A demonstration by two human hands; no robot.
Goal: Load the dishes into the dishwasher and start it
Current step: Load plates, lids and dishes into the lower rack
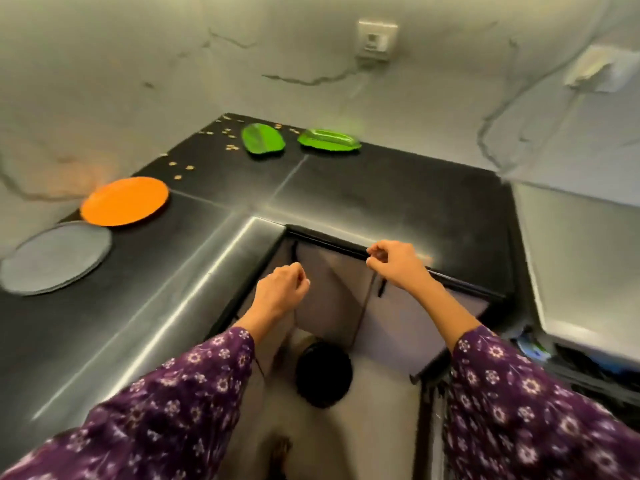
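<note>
On the black L-shaped countertop [363,188] lie an orange plate [125,201] and a grey plate [55,258] at the left. Two green leaf-shaped dishes [263,138] [328,142] sit at the back by the wall. My left hand [282,291] hovers in front of the corner cabinet doors [332,296], its fingers curled with nothing in them. My right hand [398,263] is at the counter's front edge, fingers curled and empty. At the right, a shiny grey panel [575,271] stands above a dark rack-like space [595,372]; I cannot tell whether it is the dishwasher.
Small yellowish crumbs [180,169] are scattered over the back left of the counter. A round black object [323,374] stands on the pale floor below the corner cabinets. A wall socket [376,39] is mounted above the counter.
</note>
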